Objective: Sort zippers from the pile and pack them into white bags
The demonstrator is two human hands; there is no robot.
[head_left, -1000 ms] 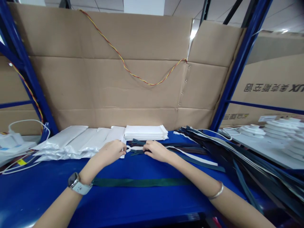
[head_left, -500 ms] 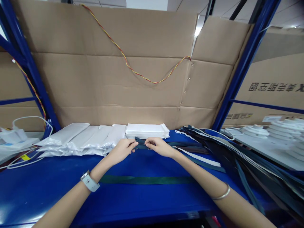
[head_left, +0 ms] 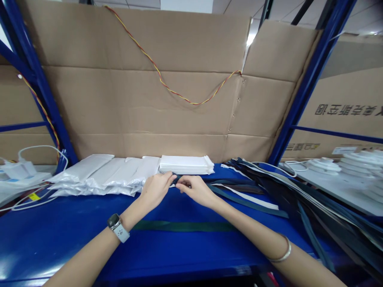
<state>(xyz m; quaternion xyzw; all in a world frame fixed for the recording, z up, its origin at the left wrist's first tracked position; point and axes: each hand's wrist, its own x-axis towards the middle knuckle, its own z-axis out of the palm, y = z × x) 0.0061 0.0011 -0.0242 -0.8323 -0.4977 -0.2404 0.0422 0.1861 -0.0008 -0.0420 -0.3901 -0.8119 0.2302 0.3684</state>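
- Left hand (head_left: 155, 190): fingers curled, thumb and fingertips pinched on one end of a short dark fabric tape (head_left: 178, 180).
- Right hand (head_left: 194, 190): thumb and fingertips closed in a pinch on the same dark fabric tape, just beside the left hand; the tape is mostly hidden between the two hands, which hold it above the bench near its back edge.
- Smartwatch (head_left: 117, 227): white strap, worn on the left wrist.
- Bangle (head_left: 283, 253): thin, metal, on the right forearm.
- Bench (head_left: 60, 231): blue surface, glossy at the front.
- Green fabric strip (head_left: 184, 226): lying flat, in front of both hands.
- White-and-navy tapes (head_left: 245, 198): lying side by side, right of the right hand.
- Heap of long dark tapes (head_left: 284, 187): overlapping, at the right end of the bench.
- Stack of white flat packets (head_left: 186, 164): squared pile, behind the hands.
- Plastic-wrapped white packs (head_left: 98, 175): row to the left of the stack, behind the left hand.
- Cardboard backing (head_left: 143, 99): fixed behind the bench, with a red-and-yellow twisted wire (head_left: 167, 83) draped across it.
- Blue steel rack upright (head_left: 308, 83): at the right of the backing.
- White ring-shaped pieces (head_left: 359, 161): stacked on a grey shelf (head_left: 335, 185) at the right.
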